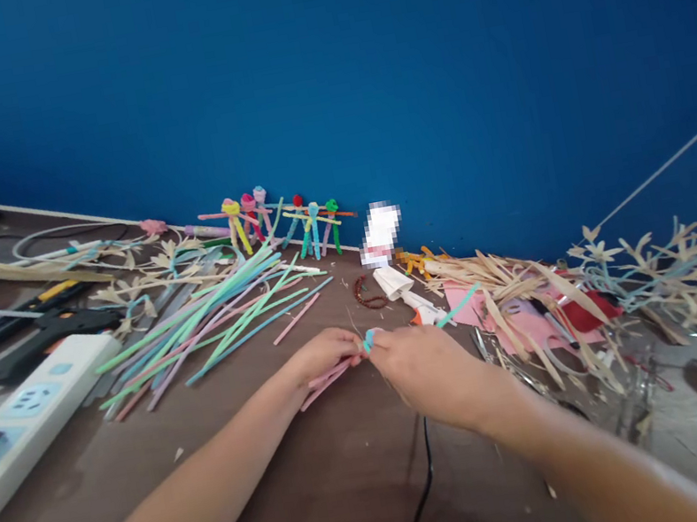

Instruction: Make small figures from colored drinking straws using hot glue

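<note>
Pipe cleaners, pink, sit pinched in the left hand; the right hand grips a turquoise stem above the counter.

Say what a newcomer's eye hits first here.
Probably the two hands meeting mid-view: the left hand with pink pipe cleaners, the right hand pinching a turquoise pipe cleaner. Next, the loose pile of pastel pipe cleaners to their left, and the small pipe-cleaner figures beyond it, along the foot of the vivid blue wall. The white power strip looms at the left edge.
</note>
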### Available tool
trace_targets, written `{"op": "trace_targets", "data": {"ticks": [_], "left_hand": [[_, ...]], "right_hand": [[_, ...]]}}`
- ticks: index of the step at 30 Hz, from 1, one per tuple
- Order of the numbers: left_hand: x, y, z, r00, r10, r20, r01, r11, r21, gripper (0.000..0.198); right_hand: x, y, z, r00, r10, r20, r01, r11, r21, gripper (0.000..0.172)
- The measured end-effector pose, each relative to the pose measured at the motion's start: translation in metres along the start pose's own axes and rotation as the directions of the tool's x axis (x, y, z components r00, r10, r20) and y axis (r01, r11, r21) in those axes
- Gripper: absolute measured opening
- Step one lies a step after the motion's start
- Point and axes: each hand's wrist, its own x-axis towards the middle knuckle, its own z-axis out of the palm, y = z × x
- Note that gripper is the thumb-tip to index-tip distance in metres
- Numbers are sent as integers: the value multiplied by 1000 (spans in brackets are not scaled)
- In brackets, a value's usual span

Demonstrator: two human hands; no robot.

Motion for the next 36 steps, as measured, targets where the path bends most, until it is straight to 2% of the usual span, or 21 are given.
{"op": "trace_targets", "data": {"ticks": [3, 6, 11, 15, 20, 24, 26, 30, 33, 36], "left_hand": [[-1, 2, -1, 993, -52, 102, 66, 987, -145, 15], [-4, 2, 2, 976, -87, 198, 152, 927, -343, 13], [-8, -2, 9, 952, -62, 300, 222, 814, -537, 11], [-9, -6, 13, 938, -22, 347, 239, 766, -597, 13], [-8, -7, 13, 958, -9, 287, 189, 773, -605, 16], [-4, -5, 10, 990, -23, 142, 93, 853, -513, 15], [-2, -5, 8, 997, -10, 82, 49, 871, -488, 14], [0, -6, 7, 999, -5, 32, 20, 871, -490, 12], [2, -7, 7, 1000, -30, 9, 31, 866, -499, 14], [3, -9, 6, 998, -56, -34, 31, 864, -503, 18]], "right_hand": [[-23, 10, 15, 994, 107, 1, -107, 992, 63, 14], [-39, 18, 29, 975, 218, -43, -205, 958, 203, 17], [-51, 20, 52, 943, 284, -173, -188, 885, 426, 21], [-49, 21, 66, 921, 324, -218, -195, 866, 461, 22], [-35, 30, 79, 905, 367, -213, -239, 855, 460, 21], [-23, 36, 82, 868, 464, -178, -329, 805, 494, 13], [-19, 38, 81, 853, 500, -152, -354, 767, 535, 19], [-12, 41, 83, 861, 482, -161, -256, 687, 680, 31], [-8, 42, 87, 854, 480, -203, -169, 623, 764, 24], [-5, 43, 92, 854, 468, -227, -132, 617, 775, 20]]}}
